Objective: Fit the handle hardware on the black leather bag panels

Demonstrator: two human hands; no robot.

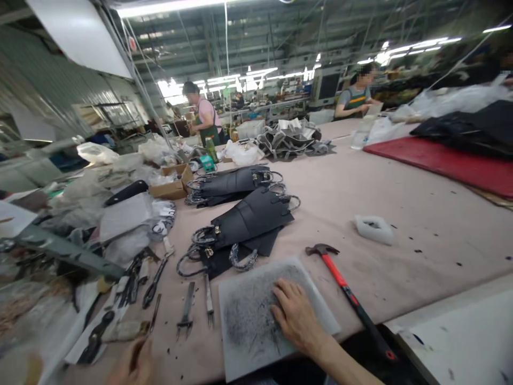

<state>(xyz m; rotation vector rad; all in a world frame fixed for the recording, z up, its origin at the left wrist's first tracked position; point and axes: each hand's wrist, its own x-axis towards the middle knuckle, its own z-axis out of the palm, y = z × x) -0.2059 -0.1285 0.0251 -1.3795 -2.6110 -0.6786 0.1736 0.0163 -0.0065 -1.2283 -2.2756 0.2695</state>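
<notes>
My right hand (297, 315) rests palm down on a worn white board (244, 347) covered with dark marks. Its fingers are stretched out and hold nothing. At the lower left edge my left hand (134, 363) is smeared by motion, near a hand tool with a tan wrapped part (126, 331). A pronged punch (186, 310) and a narrower one (209, 302) lie left of the board. To its right is a claw hammer (339, 275) with a red and black handle. Black leather pieces with rope handles (248, 219) are stacked just behind the board.
A small white foam tray (374, 230) sits on the right of the cloth-covered table (328, 187). Plastic bags, a cardboard box (172, 184) and loose tools crowd the left side. A red board (444, 160) lies far right. Two co-workers (208, 117) stand beyond the table.
</notes>
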